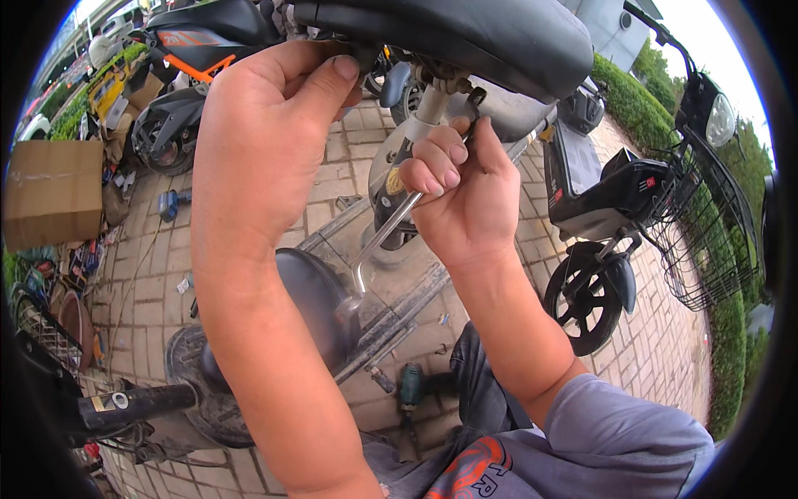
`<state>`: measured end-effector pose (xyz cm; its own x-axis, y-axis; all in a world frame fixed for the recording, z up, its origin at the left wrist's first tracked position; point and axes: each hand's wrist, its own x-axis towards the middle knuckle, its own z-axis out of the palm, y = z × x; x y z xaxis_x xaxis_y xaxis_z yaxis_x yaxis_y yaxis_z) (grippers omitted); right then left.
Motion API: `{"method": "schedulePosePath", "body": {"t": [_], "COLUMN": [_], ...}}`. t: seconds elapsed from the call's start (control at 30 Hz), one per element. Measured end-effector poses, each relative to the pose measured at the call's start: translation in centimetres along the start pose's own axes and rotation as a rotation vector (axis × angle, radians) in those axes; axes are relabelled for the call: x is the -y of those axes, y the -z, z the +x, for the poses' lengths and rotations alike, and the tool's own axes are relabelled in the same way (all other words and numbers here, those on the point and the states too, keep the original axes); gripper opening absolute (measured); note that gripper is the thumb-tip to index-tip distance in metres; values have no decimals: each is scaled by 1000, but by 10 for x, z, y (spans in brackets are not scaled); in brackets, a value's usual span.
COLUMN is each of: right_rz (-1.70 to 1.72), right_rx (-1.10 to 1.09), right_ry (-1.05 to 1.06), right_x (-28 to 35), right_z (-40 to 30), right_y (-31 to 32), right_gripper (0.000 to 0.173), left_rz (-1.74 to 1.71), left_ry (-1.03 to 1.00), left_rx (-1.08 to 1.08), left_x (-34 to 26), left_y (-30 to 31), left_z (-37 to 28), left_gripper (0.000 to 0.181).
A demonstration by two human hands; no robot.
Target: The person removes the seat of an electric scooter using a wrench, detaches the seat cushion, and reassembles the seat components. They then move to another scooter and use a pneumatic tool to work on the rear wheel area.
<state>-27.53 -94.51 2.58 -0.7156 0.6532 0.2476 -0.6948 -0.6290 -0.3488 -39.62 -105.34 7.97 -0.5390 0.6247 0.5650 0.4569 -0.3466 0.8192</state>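
A black scooter saddle (461, 37) sits above a metal seat post (431, 107), with its clamp (439, 78) showing beneath. My left hand (280, 106) grips the saddle's underside at its left end, thumb against the fingers; the exact part held is hidden. In my right hand (464, 168) is a bent chrome wrench (388, 226), its upper end close to the clamp. Whether that end sits on a bolt cannot be seen. The wrench's lower, angled end hangs in front of a second black seat (312, 293) and looks blurred.
A green power drill (411, 387) lies on the paving near my knee, and a blue one (168, 204) lies farther left. A cardboard box (53, 193) stands among clutter. On the right is a scooter (614, 193) with a wire basket (704, 249).
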Motion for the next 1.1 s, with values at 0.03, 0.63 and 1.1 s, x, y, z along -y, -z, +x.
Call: {"method": "schedulePosePath", "body": {"t": [0.03, 0.63, 1.1], "right_rz": [-25, -193, -58], "right_rx": [7, -32, 22], "right_ry": [50, 17, -25], "right_x": [-1, 1, -11], "right_z": [-1, 1, 11], "right_y": [0, 1, -6], "right_gripper": [28, 28, 36], "left_rz": [6, 10, 220], "left_ry": [-10, 37, 59], "left_rx": [-3, -48, -97], "left_x": [0, -3, -25], "left_y": [0, -3, -5], "left_z": [0, -1, -8], "left_gripper": [31, 32, 41]}}
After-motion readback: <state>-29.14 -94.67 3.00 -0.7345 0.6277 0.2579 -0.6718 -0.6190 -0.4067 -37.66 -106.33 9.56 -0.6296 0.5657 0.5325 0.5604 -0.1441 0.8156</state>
